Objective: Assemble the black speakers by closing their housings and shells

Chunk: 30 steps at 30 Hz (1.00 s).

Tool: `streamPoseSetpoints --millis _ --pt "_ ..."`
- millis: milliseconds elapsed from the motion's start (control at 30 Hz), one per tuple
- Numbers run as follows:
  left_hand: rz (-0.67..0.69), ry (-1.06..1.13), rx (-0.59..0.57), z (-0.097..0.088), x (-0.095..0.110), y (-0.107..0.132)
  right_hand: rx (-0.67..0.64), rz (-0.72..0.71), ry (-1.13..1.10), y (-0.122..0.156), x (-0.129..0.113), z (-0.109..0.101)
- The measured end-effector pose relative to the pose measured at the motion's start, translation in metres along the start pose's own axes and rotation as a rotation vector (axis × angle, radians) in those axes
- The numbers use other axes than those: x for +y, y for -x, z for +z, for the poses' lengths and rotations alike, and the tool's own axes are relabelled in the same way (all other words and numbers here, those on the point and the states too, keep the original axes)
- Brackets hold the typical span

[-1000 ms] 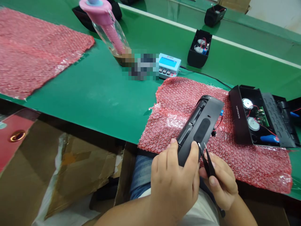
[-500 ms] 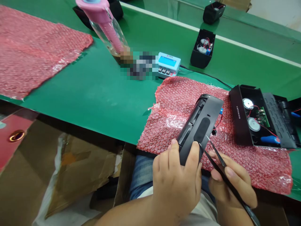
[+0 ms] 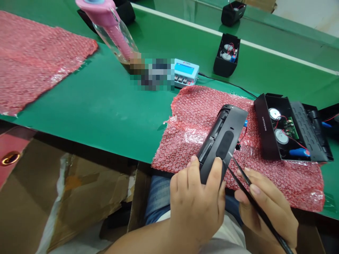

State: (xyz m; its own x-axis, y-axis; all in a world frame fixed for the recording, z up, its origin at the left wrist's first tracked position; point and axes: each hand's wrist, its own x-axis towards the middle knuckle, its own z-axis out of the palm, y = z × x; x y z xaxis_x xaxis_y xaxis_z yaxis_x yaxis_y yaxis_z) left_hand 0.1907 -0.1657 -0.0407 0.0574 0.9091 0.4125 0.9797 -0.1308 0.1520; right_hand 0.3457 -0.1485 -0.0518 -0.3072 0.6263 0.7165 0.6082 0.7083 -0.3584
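A black speaker housing panel [image 3: 212,148] with a dark oval pad is tilted over the pink bubble wrap [image 3: 185,123]. My left hand [image 3: 197,201] grips its near end, fingers spread along the top face. In my right hand [image 3: 267,204] is a pair of black tweezers [image 3: 254,203], their tips apart beside the panel's right edge near the oval pad. A blue part and thin red wires show past that edge. Just right lies an open black speaker housing [image 3: 266,134] with round silver drivers, a green circuit board and a blue battery [image 3: 299,152].
Another open speaker housing [image 3: 226,58] sits farther back, and a black unit [image 3: 233,13] stands behind it. A light-blue device with a screen [image 3: 185,72] trails a black cable. A pink-lidded bottle [image 3: 116,31] stands left. More bubble wrap [image 3: 42,60] and cardboard [image 3: 90,197] are at left.
The view has shifted slightly, moving most things a little left in the picture. My right hand and tweezers have turned slightly beside the panel. My left hand keeps its hold.
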Motion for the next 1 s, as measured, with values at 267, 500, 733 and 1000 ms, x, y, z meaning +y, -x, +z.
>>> streamPoseSetpoints --millis 267,500,733,1000 --pt "0.005 0.007 0.003 0.000 0.000 0.000 -0.017 -0.091 0.067 -0.011 -0.007 0.001" --pt "0.027 0.012 -0.002 0.001 0.000 0.002 -0.056 0.104 -0.085 -0.007 -0.005 0.013" --pt "0.019 0.020 0.001 0.000 0.000 0.001 -0.003 0.041 -0.084 0.013 0.004 0.024" --pt "0.033 -0.004 -0.025 0.000 0.000 0.002 0.089 -0.203 -0.001 0.018 0.015 0.027"
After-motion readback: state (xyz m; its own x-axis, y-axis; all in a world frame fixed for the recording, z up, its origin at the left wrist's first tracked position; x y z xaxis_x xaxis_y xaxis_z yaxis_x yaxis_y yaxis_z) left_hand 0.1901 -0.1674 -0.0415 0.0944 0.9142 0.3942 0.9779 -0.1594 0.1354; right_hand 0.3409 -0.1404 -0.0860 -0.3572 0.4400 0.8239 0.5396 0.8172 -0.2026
